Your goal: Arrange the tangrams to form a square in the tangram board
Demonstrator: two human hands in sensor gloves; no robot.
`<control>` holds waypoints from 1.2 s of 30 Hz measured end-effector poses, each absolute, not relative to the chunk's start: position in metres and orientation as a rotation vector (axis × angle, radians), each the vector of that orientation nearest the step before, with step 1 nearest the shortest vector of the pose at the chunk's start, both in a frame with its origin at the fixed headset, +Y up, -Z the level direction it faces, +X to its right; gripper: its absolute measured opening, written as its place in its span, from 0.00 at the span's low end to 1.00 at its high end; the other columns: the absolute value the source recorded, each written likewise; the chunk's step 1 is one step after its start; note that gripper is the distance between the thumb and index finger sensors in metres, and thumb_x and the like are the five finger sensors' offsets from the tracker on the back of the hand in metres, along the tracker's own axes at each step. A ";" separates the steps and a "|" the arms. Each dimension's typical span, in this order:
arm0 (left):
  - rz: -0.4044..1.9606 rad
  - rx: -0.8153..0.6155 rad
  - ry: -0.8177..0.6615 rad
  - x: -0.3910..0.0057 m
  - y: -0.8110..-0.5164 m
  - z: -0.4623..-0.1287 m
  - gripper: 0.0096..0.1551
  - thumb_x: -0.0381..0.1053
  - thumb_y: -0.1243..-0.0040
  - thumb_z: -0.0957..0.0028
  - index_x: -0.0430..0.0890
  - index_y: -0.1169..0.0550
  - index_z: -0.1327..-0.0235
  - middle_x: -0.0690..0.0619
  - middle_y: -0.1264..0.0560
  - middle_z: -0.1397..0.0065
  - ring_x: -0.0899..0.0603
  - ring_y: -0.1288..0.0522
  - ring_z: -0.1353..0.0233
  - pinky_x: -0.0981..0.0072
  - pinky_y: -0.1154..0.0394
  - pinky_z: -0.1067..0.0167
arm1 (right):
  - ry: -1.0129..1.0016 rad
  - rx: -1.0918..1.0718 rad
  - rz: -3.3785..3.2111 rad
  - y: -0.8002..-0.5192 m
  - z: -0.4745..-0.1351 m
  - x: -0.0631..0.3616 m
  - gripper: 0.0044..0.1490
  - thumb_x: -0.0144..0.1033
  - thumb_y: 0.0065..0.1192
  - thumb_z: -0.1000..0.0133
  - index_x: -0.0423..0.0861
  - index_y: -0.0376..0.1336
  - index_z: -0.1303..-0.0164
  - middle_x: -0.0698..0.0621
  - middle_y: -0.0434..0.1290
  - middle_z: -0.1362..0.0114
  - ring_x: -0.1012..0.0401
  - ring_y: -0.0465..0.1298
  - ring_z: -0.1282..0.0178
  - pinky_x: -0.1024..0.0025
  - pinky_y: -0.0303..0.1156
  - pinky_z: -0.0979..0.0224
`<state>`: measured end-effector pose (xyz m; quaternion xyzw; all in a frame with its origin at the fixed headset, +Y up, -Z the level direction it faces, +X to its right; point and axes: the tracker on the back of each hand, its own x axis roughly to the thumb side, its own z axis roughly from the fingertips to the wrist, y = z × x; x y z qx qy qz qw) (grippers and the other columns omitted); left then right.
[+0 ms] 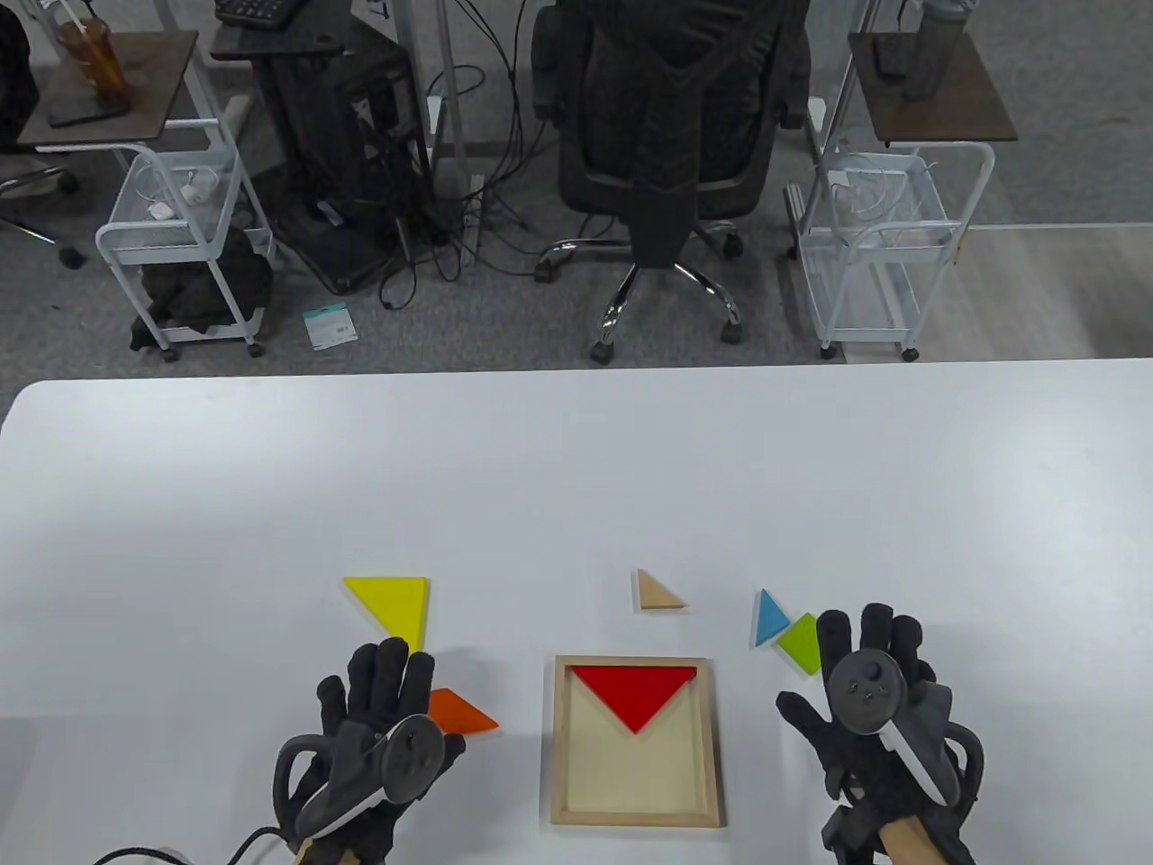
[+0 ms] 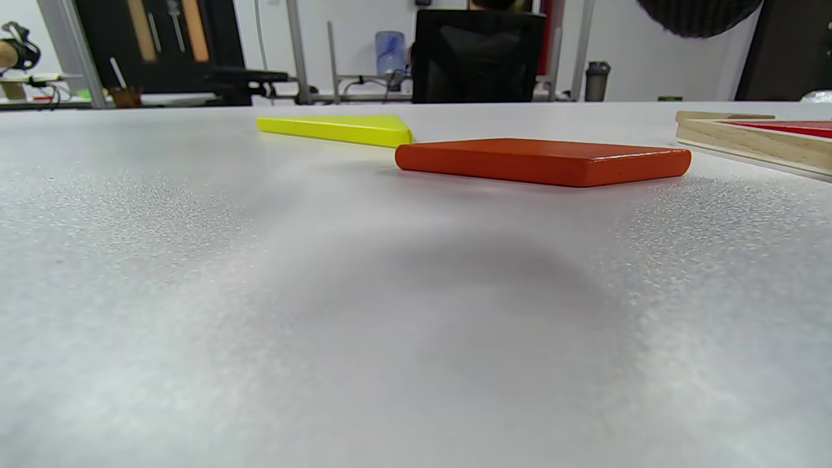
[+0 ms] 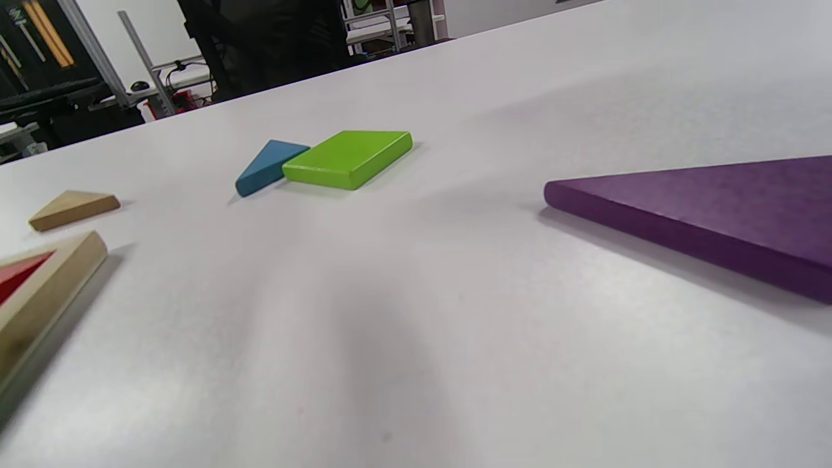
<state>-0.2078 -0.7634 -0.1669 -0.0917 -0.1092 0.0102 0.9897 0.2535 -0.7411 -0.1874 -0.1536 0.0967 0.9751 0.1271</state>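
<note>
White table (image 1: 576, 487) carries it all: the wooden tangram board (image 1: 638, 815) sits at the near edge, a yellow triangle (image 1: 393, 598) and orange parallelogram (image 1: 461, 712) off to its left. Beyond it lies a tan triangle (image 1: 658, 592); to the right, a blue triangle (image 1: 768, 617) touches a green square (image 1: 800, 641), and a purple piece (image 3: 715, 214) lies well apart from them.

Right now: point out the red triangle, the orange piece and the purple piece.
red triangle (image 1: 636, 690): table view, middle of its top face, inside the board.
orange piece (image 2: 543, 161): left wrist view, near side edge.
purple piece (image 3: 728, 201): right wrist view, top face near its tip.
</note>
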 end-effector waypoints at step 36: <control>0.144 -0.219 -0.192 -0.220 -0.763 -0.159 0.53 0.71 0.57 0.45 0.42 0.54 0.17 0.29 0.61 0.17 0.21 0.55 0.19 0.21 0.50 0.29 | 0.961 -0.952 2.662 -0.786 -0.188 0.323 0.56 0.36 0.76 0.58 0.65 0.41 0.32 0.35 0.38 0.23 0.31 0.52 0.31 0.55 0.68 0.31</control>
